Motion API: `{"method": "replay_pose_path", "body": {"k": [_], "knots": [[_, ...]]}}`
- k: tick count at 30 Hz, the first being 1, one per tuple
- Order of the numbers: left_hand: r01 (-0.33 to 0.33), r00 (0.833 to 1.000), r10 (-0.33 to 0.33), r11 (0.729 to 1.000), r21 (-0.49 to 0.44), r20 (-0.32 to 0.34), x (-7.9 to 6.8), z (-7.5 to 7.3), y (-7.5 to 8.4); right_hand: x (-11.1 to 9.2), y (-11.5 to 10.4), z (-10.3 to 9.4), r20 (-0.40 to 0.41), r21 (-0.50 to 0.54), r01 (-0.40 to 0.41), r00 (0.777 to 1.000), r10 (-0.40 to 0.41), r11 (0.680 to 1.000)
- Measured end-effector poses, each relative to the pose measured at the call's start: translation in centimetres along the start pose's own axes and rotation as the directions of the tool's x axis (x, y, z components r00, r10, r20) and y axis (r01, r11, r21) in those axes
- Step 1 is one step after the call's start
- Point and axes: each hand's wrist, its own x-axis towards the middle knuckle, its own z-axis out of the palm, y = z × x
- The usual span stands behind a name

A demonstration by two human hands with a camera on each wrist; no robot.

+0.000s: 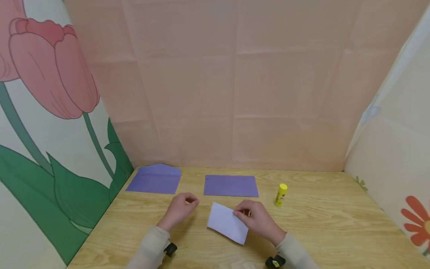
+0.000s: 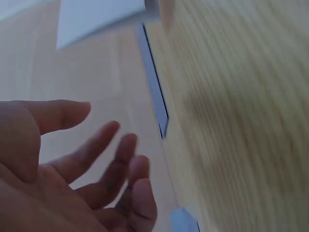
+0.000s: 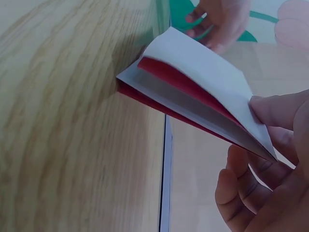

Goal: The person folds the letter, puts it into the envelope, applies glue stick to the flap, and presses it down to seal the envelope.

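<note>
My right hand [image 1: 258,220] pinches a folded sheet of paper [image 1: 226,223] at its right edge, just above the table. In the right wrist view the folded paper [image 3: 203,79] shows white outside and red on some inner faces, its layers slightly apart. To the left of the paper, my left hand [image 1: 181,209] hovers with loosely bent fingers and holds nothing. The left wrist view shows that hand [image 2: 87,174] with a gap between thumb and fingers, apart from the paper [image 2: 101,19] above it.
A purple envelope with a raised flap [image 1: 156,180] lies at the back left of the wooden table [image 1: 322,231]. Another purple envelope [image 1: 231,186] lies flat behind the paper. A yellow glue stick [image 1: 281,195] stands upright to the right. A pink-beige sheet [image 1: 235,93] covers the back.
</note>
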Motion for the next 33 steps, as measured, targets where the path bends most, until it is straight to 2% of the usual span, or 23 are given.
{"method": "replay_pose_path", "body": {"k": [3, 8, 11, 17, 20, 24, 33], "knots": [[0.077, 0.997, -0.074, 0.992, 0.104, -0.034, 0.4, -0.8, -0.8, -0.2, 0.3, -0.1, 0.0, -0.008, -0.007, 1.0, 0.007, 1.0], [0.183, 0.982, -0.169, 0.954, 0.236, -0.078, 1.3, -2.2, -2.6, -0.4, 0.4, -0.2, 0.005, -0.015, -0.034, 0.999, 0.034, 0.999], [0.214, 0.977, -0.2, 0.932, 0.291, -0.076, 1.8, -2.9, -3.6, -0.4, 0.5, -0.2, 0.013, -0.019, -0.054, 0.998, 0.055, 0.998], [0.276, 0.959, -0.283, 0.905, 0.322, -0.027, 2.2, -4.1, -5.0, -0.5, 0.4, -0.2, 0.014, -0.004, -0.046, 0.999, 0.046, 0.999], [0.283, 0.955, -0.298, 0.897, 0.34, -0.008, 2.3, -4.1, -5.5, -0.6, 0.4, -0.3, 0.012, -0.002, -0.052, 0.999, 0.052, 0.999], [0.272, 0.956, -0.293, 0.892, 0.36, 0.004, 2.0, -4.2, -5.3, -0.6, 0.4, -0.2, 0.008, -0.003, -0.062, 0.998, 0.062, 0.998], [0.207, 0.968, -0.248, 0.879, 0.43, 0.04, 1.0, -3.8, -3.4, -0.5, 0.4, -0.2, 0.004, 0.001, -0.053, 0.999, 0.053, 0.999]]}}
